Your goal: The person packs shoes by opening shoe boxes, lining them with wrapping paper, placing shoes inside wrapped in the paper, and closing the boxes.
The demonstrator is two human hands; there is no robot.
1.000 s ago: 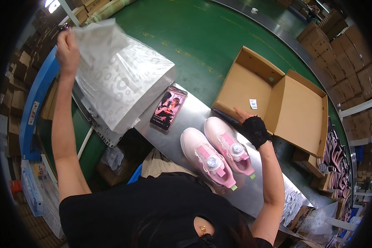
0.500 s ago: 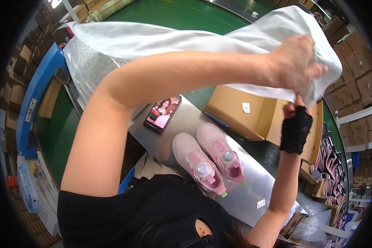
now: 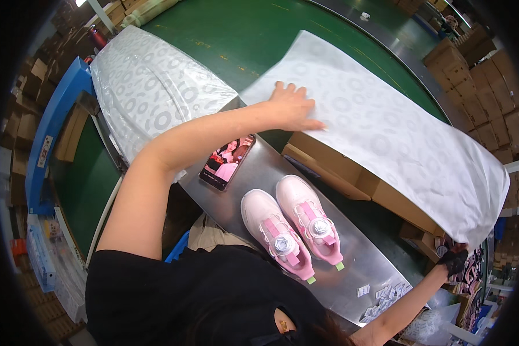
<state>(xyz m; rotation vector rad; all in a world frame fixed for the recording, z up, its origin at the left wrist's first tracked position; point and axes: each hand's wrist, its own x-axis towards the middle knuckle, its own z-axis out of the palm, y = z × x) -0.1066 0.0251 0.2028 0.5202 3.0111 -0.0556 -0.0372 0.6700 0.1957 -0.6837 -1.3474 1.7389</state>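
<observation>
A large sheet of white wrapping paper (image 3: 386,115) with a pale grey pattern is spread across an open brown shoe box (image 3: 340,170), hiding most of it. My left hand (image 3: 294,109) lies over the sheet's near left part, fingers spread. At the far right, my right hand (image 3: 457,256), in a black wrist cover, pinches the sheet's near right corner; its fingertips are partly hidden. A pair of shoes, a left shoe (image 3: 274,230) and a right shoe (image 3: 308,216), pale pink with dial closures and green tabs, stands on the metal worktop (image 3: 352,259) in front of me.
A stack of patterned paper in clear plastic (image 3: 161,81) lies at the far left. A phone (image 3: 228,161) with a lit screen rests beside the shoes. Small white labels (image 3: 386,300) are scattered at the worktop's near right. Green conveyor belt (image 3: 225,34) runs behind; cartons (image 3: 484,98) are stacked right.
The sheet was bunched and lifted in both hands; now it is spread over the box. My left hand has moved left and opened; my right hand has moved down and right.
</observation>
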